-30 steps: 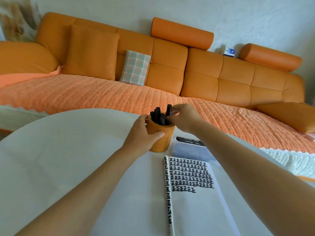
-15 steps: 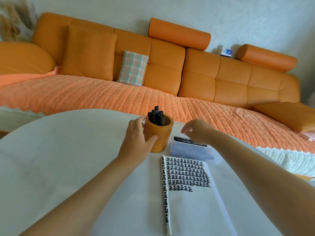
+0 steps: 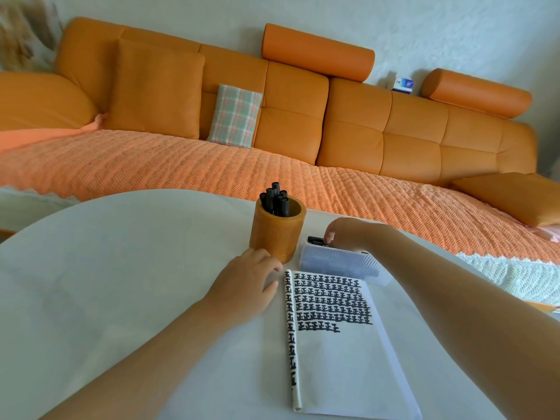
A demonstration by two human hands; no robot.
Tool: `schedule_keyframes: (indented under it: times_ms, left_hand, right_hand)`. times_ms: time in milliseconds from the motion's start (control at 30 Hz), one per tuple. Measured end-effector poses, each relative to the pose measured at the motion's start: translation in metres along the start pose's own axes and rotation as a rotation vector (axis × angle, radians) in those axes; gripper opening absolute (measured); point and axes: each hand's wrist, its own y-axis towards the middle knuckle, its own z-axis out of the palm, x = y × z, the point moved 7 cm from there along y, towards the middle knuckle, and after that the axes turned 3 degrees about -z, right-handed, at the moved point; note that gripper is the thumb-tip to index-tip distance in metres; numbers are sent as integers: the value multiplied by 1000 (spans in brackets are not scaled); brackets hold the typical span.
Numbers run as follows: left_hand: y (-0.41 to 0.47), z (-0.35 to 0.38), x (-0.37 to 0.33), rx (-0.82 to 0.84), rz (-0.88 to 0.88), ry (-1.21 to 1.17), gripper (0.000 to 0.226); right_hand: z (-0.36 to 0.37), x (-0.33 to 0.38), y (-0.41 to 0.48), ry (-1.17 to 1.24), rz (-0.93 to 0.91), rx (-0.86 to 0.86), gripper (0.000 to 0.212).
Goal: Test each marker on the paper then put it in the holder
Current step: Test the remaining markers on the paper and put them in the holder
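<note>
Background: pale wall (image 3: 424, 31), and a long orange sofa (image 3: 348, 128) across the whole far side. A ribbed orange cover (image 3: 212, 171) lies over the seat. A plaid cushion (image 3: 235, 116) leans on the backrest, left of centre. Two bolsters (image 3: 316, 51) sit on top of the backrest, with a small blue-and-white box (image 3: 403, 84) between them.

Near side: white round bench (image 3: 121, 253).
- Holder (image 3: 275, 234): orange cup, upright, at the far middle of the bench. Several black markers (image 3: 275, 198) stand in it, caps up and leaning to its left side.
- Clear ribbed case (image 3: 336, 262): lies just right of the holder's base, between the holder and the right forearm.
- Paper (image 3: 342, 359): white pad near the case, with rows of black test marks across its far half and down its rolled left edge.
- Marker (image 3: 316, 240): one black marker, lying at the far edge of the case. Only its left end shows; the rest is hidden under the right hand.

Hands:
- Right hand (image 3: 351, 234): on the marker, fingers curled down over it and the fingertips pinching it. The case hides where the marker rests.
- Left hand (image 3: 242, 289): palm down on the bench, fingers relaxed and holding nothing. It sits just near the holder's base, with the thumb beside the paper's far left corner. I cannot tell whether it touches the holder.
</note>
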Motion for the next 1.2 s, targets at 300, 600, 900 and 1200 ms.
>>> schedule_keyframes:
  times_ms: [300, 600, 900, 1200]
  left_hand:
    - [2, 9, 0, 44, 18, 91, 26]
    - [0, 10, 1, 53, 5, 92, 27]
    - [2, 10, 1, 50, -3, 83, 36]
    - [2, 7, -3, 58, 11, 83, 28]
  right_hand:
    - [1, -4, 8, 4, 16, -54, 30]
    - [0, 1, 6, 111, -16, -51, 27]
    - [-2, 9, -4, 245, -137, 17, 25]
    - [-4, 17, -13, 301, -155, -40, 26]
